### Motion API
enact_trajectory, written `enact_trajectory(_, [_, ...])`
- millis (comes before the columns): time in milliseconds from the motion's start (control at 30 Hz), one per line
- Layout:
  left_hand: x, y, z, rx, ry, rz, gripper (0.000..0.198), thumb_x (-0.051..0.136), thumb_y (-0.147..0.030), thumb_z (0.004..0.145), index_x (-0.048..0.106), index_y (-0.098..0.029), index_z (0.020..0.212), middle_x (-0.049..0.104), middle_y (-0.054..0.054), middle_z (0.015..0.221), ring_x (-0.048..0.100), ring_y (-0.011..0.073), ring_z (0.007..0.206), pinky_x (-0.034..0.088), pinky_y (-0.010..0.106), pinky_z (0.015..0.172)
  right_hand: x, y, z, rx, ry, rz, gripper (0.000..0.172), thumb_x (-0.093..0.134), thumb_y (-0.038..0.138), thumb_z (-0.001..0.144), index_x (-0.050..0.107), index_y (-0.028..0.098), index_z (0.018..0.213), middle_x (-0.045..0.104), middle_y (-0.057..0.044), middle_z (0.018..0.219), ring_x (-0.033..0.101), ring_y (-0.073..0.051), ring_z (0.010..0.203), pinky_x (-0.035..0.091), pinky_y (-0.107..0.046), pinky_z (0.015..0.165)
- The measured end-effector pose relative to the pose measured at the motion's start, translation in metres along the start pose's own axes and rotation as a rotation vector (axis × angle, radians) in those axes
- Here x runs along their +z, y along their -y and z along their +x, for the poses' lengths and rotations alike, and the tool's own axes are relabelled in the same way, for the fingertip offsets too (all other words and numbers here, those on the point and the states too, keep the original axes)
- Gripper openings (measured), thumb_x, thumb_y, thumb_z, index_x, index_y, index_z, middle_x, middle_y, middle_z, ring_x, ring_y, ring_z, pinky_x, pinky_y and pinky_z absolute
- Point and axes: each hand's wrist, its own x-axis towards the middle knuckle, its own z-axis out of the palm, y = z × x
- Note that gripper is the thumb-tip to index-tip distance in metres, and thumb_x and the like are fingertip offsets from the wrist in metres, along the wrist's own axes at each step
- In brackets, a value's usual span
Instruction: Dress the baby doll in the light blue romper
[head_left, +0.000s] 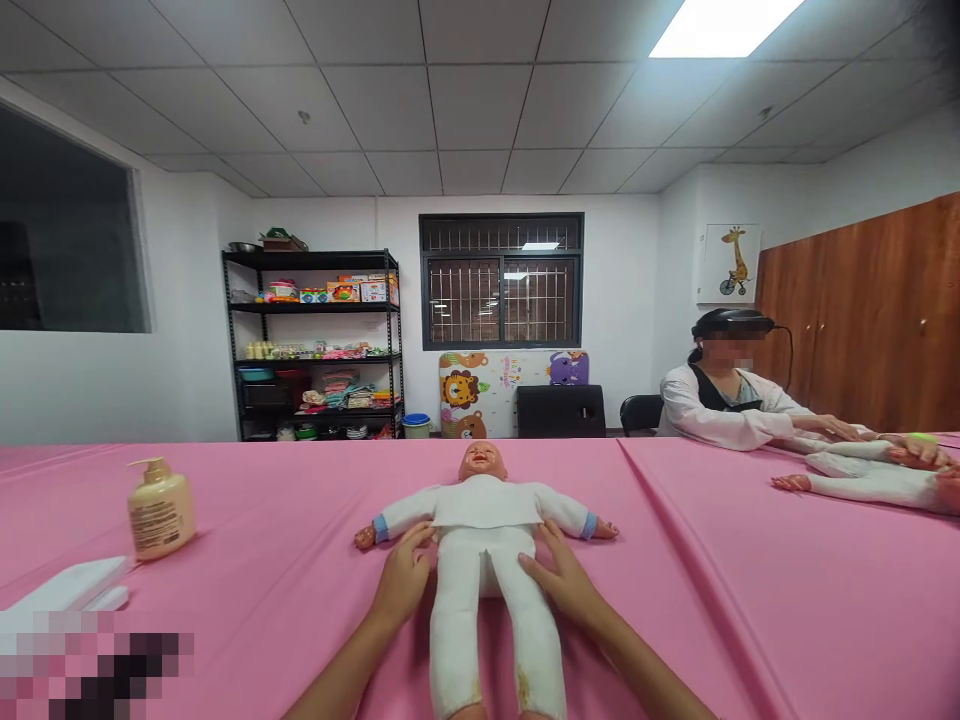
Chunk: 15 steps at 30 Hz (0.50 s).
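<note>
The doll (486, 538) lies on its back on the pink surface (285, 560), legs toward the camera and head at the far end, between the person's two hands. Its white legs (454, 620) come nearest, a little apart, with yellowish-brown stains (523, 685) near the ankles.

The left hand (405, 575) is half curled beside the doll's waist, fingertips at the edge of the white top (487, 512); whether it pinches the cloth cannot be told. The right hand (562, 575) is spread, its thumb apart on the doll's hip and its fingers reaching up by the hem, with no clear grip. The doll's arms stretch out to both sides, with blue cuffs (590, 525) at the wrists.

To the left lie a white object (71, 590), hard to identify beside a blurred patch, and, just past it, an upright pump bottle (160, 512).

Farther off at the right, a co-worker (720, 395) in a black headset (733, 322) has both hands on a second doll (885, 485).

Behind stand a black shelf (315, 308) of toys and cloths, a bin (416, 427), an animal-print board (480, 375), a chair (641, 413) and wooden cabinets (862, 290), with a barred window (501, 300) in the wall.
</note>
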Motion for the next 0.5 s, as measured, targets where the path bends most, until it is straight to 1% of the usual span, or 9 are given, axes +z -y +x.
enact_trajectory(33, [-0.002, -0.003, -0.001, -0.020, 0.005, -0.008, 0.046, 0.038, -0.014, 0.066, 0.062, -0.010, 0.106, 0.053, 0.009, 0.125, 0.045, 0.0217, 0.118, 0.034, 0.034, 0.103, -0.001, 0.002, -0.001, 0.020, -0.009, -0.027, 0.072, 0.055, 0.050, 0.073, 0.040, 0.014, 0.134, 0.026, -0.009, 0.144, 0.019, -0.024, 0.135, 0.016, -0.039, 0.113])
enact_trajectory(67, [-0.004, -0.005, -0.001, -0.038, 0.028, -0.013, 0.041, 0.038, -0.018, 0.068, 0.064, -0.010, 0.100, 0.057, 0.010, 0.119, 0.049, 0.0231, 0.114, 0.037, 0.035, 0.100, -0.002, 0.004, -0.003, 0.032, 0.007, -0.056, 0.067, 0.052, 0.050, 0.074, 0.046, 0.013, 0.129, 0.032, -0.010, 0.140, 0.025, -0.025, 0.132, 0.021, -0.040, 0.111])
enact_trajectory(133, [-0.006, -0.008, -0.004, -0.053, 0.095, -0.015, 0.034, 0.039, -0.028, 0.075, 0.065, -0.011, 0.090, 0.062, 0.011, 0.106, 0.054, 0.0252, 0.104, 0.041, 0.035, 0.092, -0.004, 0.010, -0.007, 0.043, 0.076, -0.104, 0.055, 0.046, 0.051, 0.077, 0.057, 0.011, 0.114, 0.049, -0.013, 0.125, 0.043, -0.028, 0.118, 0.033, -0.043, 0.102])
enact_trajectory(200, [-0.004, -0.010, -0.007, -0.066, 0.148, -0.056, 0.040, 0.040, -0.042, 0.079, 0.062, -0.012, 0.093, 0.064, 0.010, 0.099, 0.057, 0.0251, 0.097, 0.043, 0.034, 0.086, -0.005, 0.017, -0.012, 0.087, 0.100, -0.113, 0.052, 0.046, 0.051, 0.077, 0.059, 0.010, 0.106, 0.057, -0.014, 0.111, 0.052, -0.028, 0.105, 0.039, -0.042, 0.094])
enact_trajectory(233, [-0.002, -0.010, -0.009, -0.086, 0.161, -0.088, 0.045, 0.041, -0.049, 0.080, 0.059, -0.012, 0.098, 0.064, 0.009, 0.098, 0.058, 0.0246, 0.094, 0.044, 0.033, 0.083, -0.005, 0.021, -0.014, 0.125, 0.095, -0.089, 0.054, 0.049, 0.051, 0.076, 0.057, 0.010, 0.109, 0.058, -0.014, 0.110, 0.052, -0.028, 0.103, 0.040, -0.041, 0.092])
enact_trajectory(300, [0.003, -0.011, -0.012, -0.143, 0.168, -0.161, 0.053, 0.046, -0.056, 0.077, 0.052, -0.012, 0.108, 0.063, 0.008, 0.092, 0.059, 0.0226, 0.086, 0.045, 0.032, 0.076, -0.004, 0.029, -0.018, 0.200, 0.120, 0.030, 0.066, 0.056, 0.049, 0.071, 0.047, 0.009, 0.122, 0.055, -0.015, 0.115, 0.053, -0.027, 0.104, 0.042, -0.039, 0.091])
enact_trajectory(400, [0.010, -0.014, -0.014, -0.222, 0.151, -0.287, 0.063, 0.056, -0.057, 0.069, 0.042, -0.015, 0.114, 0.060, 0.004, 0.082, 0.058, 0.0188, 0.073, 0.046, 0.029, 0.065, -0.002, 0.035, -0.022, 0.237, 0.246, 0.270, 0.079, 0.060, 0.047, 0.067, 0.035, 0.007, 0.130, 0.053, -0.017, 0.119, 0.056, -0.026, 0.100, 0.046, -0.038, 0.086])
enact_trajectory(467, [0.014, -0.014, -0.014, -0.263, 0.155, -0.402, 0.065, 0.061, -0.054, 0.064, 0.039, -0.017, 0.113, 0.057, 0.003, 0.083, 0.057, 0.0168, 0.070, 0.045, 0.028, 0.062, 0.001, 0.034, -0.022, 0.226, 0.292, 0.359, 0.081, 0.061, 0.047, 0.066, 0.034, 0.007, 0.132, 0.048, -0.018, 0.126, 0.053, -0.026, 0.109, 0.044, -0.038, 0.092])
enact_trajectory(500, [0.015, -0.013, -0.014, -0.282, 0.166, -0.451, 0.064, 0.062, -0.052, 0.062, 0.038, -0.018, 0.111, 0.056, 0.003, 0.085, 0.057, 0.0162, 0.069, 0.045, 0.027, 0.061, 0.002, 0.032, -0.021, 0.222, 0.298, 0.371, 0.082, 0.062, 0.047, 0.066, 0.034, 0.008, 0.132, 0.044, -0.017, 0.131, 0.048, -0.025, 0.117, 0.041, -0.037, 0.099])
